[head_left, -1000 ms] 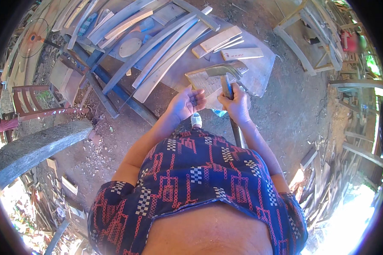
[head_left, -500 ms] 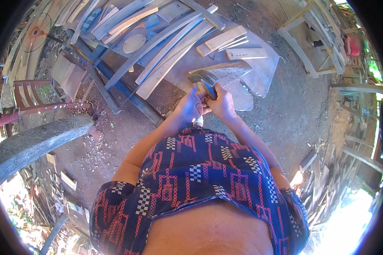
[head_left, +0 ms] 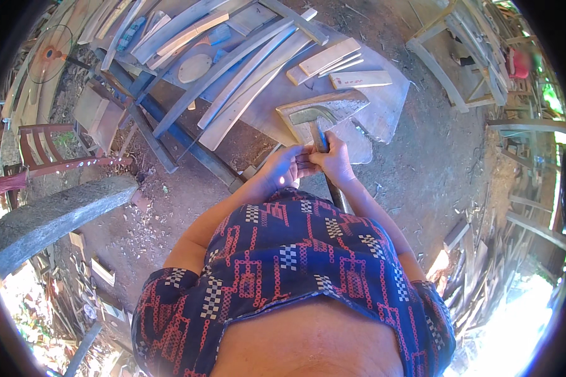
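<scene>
My right hand (head_left: 334, 162) is closed around the wooden handle (head_left: 338, 198) of an adze-like tool. Its narrow, bent metal head (head_left: 309, 114) lies over a thick, wedge-shaped wood block (head_left: 351, 105) just beyond my hands. The handle slopes back toward my body, passing under my right wrist. My left hand (head_left: 279, 169) is curled beside the right one, its fingertips meeting the right fingers. Whatever the left fingers pinch, if anything, is hidden.
A flat grey sheet (head_left: 390, 110) lies on the dirt floor, bearing short boards (head_left: 361, 79). Long planks (head_left: 248, 103) rest across dark beams at the left. A big timber (head_left: 63, 217), a red slatted chair back (head_left: 41, 147) and a fan (head_left: 50, 54) are further left; wooden frames (head_left: 443, 78) stand right.
The tool has turned: its head now shows flat over the wood block and its handle shows below my right hand. Both hands have shifted slightly down, toward my body.
</scene>
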### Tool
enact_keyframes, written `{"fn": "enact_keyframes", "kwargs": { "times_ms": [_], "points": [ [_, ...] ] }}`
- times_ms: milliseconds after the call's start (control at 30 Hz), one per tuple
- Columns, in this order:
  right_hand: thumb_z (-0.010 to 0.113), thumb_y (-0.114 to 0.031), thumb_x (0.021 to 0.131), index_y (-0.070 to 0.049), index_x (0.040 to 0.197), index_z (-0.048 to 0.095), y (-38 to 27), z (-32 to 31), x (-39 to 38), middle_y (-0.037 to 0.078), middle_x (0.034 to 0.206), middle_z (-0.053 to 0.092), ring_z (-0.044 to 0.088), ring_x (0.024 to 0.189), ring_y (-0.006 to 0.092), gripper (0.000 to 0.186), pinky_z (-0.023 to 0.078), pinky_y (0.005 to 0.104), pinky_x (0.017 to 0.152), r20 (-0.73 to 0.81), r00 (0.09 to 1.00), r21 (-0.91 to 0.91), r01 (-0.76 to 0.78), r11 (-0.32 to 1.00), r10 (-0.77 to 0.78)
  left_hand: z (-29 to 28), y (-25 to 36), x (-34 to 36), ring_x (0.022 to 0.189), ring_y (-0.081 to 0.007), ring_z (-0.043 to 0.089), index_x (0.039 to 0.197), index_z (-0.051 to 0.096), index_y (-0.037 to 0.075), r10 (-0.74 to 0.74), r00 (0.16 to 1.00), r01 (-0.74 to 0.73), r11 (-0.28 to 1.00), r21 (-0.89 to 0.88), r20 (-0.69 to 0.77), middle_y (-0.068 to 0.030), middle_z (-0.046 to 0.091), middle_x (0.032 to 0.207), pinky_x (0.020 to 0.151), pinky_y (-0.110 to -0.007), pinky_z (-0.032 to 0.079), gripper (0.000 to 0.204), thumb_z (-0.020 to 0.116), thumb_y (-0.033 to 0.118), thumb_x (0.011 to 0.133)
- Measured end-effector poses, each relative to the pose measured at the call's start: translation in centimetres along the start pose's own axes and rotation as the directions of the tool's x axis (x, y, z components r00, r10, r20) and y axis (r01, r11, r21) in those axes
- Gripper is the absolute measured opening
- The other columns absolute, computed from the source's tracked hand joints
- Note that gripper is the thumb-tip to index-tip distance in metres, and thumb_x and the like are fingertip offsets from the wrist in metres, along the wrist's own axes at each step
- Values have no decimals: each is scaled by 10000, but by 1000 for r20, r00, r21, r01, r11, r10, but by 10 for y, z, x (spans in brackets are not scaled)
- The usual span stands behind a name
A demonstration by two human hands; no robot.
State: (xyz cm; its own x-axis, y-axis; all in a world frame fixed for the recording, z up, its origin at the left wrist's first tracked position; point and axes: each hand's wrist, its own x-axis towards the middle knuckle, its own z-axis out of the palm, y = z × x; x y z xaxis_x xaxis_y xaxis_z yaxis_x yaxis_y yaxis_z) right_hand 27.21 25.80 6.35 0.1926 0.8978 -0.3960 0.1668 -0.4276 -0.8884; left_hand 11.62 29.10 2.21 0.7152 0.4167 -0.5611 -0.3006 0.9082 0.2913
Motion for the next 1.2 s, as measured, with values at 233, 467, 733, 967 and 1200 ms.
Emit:
{"fn": "enact_keyframes", "kwargs": {
  "times_ms": [233, 467, 733, 967, 1200],
  "points": [
    [625, -7, 695, 20, 913, 564, 6, -2, 0, 55, 736, 587, 574, 685, 126, 228, 488, 303, 592, -15, 1000, 52, -11, 999, 12, -2, -1, 2, 1102, -338, 572, 1213, 489, -94, -1, 1000, 1, 999, 32, 16, -223, 565, 1179, 1026, -467, 432, 435, 503, 253, 951],
    [611, -25, 729, 6, 881, 568, 5, -6, 6, 31, 676, 545, 542, 635, 103, 161, 454, 291, 527, -64, 996, 7, 57, 998, -57, -11, 2, 6, 899, -230, 652, 1127, 589, 1, -39, 995, 26, 990, 135, 90, -125, 662, 968, 817, -371, 526, 275, 548, 194, 935],
    [660, -4, 711, -25, 854, 549, 3, -7, 5, 14, 679, 549, 510, 523, 81, 182, 414, 234, 448, -74, 993, 20, 88, 996, -87, -7, 7, 7, 597, -109, 615, 942, 662, 26, 99, 995, -83, 876, 475, -9, -45, 651, 739, 549, -236, 513, 148, 660, 150, 862],
    [679, -12, 720, -20, 867, 542, -5, -8, 4, 20, 687, 552, 506, 520, 80, 201, 408, 239, 449, -73, 993, 42, 91, 995, -88, -12, 12, 7, 571, -108, 556, 881, 651, 31, 74, 997, -57, 936, 347, -34, -23, 611, 704, 504, -237, 434, 118, 665, 144, 851],
    [717, -43, 738, -18, 880, 526, -1, -5, 5, 25, 704, 575, 534, 536, 88, 240, 431, 245, 463, -24, 989, -59, 143, 988, -145, -9, 5, 15, 626, -155, 544, 878, 610, 42, -80, 977, 66, 995, -75, -199, -41, 580, 708, 527, -253, 410, 118, 654, 151, 862]
  ]
}}
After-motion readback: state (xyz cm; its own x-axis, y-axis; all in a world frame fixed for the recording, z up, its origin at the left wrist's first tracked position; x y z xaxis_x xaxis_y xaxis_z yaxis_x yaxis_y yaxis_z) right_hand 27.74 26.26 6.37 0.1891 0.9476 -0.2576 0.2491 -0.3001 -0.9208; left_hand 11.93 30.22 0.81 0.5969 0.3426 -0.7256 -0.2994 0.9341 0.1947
